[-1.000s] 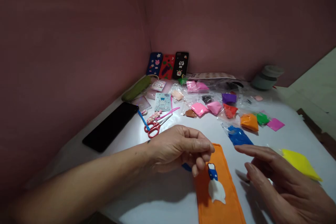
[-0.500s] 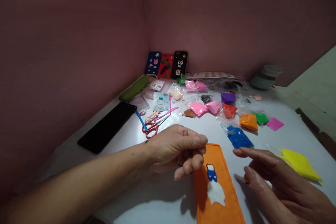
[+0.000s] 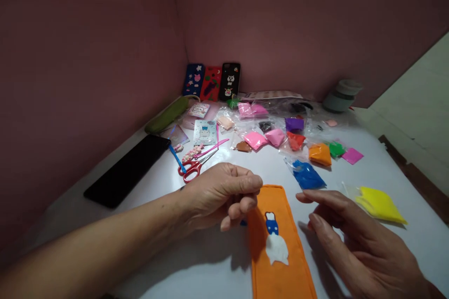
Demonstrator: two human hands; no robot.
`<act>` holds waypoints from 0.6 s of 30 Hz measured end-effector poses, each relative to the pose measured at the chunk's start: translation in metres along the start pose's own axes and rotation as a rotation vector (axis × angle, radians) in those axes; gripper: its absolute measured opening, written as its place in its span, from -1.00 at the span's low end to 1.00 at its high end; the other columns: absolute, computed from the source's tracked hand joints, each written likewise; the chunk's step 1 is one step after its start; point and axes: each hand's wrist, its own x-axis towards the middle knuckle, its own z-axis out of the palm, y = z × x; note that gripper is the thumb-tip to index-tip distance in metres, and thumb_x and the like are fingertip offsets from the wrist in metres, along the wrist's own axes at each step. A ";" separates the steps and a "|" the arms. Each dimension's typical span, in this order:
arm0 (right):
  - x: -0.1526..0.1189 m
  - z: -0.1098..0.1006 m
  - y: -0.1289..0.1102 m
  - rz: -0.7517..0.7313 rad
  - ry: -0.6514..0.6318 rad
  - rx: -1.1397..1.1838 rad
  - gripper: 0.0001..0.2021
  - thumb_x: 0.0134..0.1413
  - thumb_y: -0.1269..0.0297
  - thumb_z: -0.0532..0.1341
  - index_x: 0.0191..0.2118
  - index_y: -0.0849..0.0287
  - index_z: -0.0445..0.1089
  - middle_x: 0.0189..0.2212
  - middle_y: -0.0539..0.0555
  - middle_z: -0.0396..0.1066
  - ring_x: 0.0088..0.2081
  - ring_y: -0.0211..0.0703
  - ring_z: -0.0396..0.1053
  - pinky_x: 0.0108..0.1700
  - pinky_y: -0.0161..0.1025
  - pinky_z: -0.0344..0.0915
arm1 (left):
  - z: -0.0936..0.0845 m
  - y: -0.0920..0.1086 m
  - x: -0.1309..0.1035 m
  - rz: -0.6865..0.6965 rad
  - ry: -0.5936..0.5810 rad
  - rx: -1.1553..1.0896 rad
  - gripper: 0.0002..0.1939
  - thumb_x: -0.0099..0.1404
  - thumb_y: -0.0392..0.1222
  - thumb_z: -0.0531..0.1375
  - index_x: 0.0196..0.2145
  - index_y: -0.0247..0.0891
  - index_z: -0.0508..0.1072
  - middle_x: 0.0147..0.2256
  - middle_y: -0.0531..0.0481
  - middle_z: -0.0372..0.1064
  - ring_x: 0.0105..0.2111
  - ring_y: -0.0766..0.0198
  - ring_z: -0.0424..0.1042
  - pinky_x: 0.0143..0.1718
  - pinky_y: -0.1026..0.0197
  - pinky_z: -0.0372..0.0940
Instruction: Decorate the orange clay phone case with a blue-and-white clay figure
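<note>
My left hand (image 3: 228, 191) hovers over the upper left edge of a long orange clay-covered panel (image 3: 280, 278). Its thumb and forefinger are pressed together in a pinch, and anything between them is too small to make out. On the panel is a flat clay figure with a white cat-shaped head (image 3: 277, 248) toward me and a blue body (image 3: 271, 227) above it. To the right of the panel, my right hand (image 3: 368, 247) is raised with thumb and forefinger apart, holding nothing visible. A bit of blue (image 3: 243, 223) shows under my left hand, mostly hidden.
Red-handled scissors (image 3: 192, 168), a blue clay tool (image 3: 177, 159) and a black phone-like slab (image 3: 128, 168) lie left. Bags of blue clay (image 3: 308, 175), yellow clay (image 3: 380, 204) and several other colours spread across the right and back. Three decorated phone cases (image 3: 212, 83) lean on the wall.
The view has turned slightly, so the table's things appear farther left. Both hands keep nearly the same pose over and beside the orange panel.
</note>
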 end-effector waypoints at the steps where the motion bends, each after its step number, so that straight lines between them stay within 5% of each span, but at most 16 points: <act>1: 0.000 0.000 0.000 0.003 0.001 0.007 -0.75 0.20 0.33 0.13 -0.01 0.02 0.31 -0.17 0.05 0.41 -0.24 -0.24 0.45 -0.32 -0.45 0.41 | 0.000 0.000 0.000 0.006 -0.003 0.001 -0.63 0.18 -0.08 0.29 -0.61 -0.31 0.28 -0.75 0.15 0.25 -0.85 0.49 0.09 -0.86 0.48 0.10; 18: -0.003 0.000 0.000 0.000 -0.010 0.033 -0.74 0.19 0.35 0.13 0.00 0.02 0.31 -0.22 0.02 0.41 -0.31 -0.27 0.45 -0.33 -0.43 0.40 | -0.004 -0.003 0.003 0.045 0.058 0.023 -0.63 0.23 0.01 0.23 -0.57 -0.29 0.30 -0.80 0.17 0.12 -0.80 0.49 -0.06 -0.77 0.44 -0.08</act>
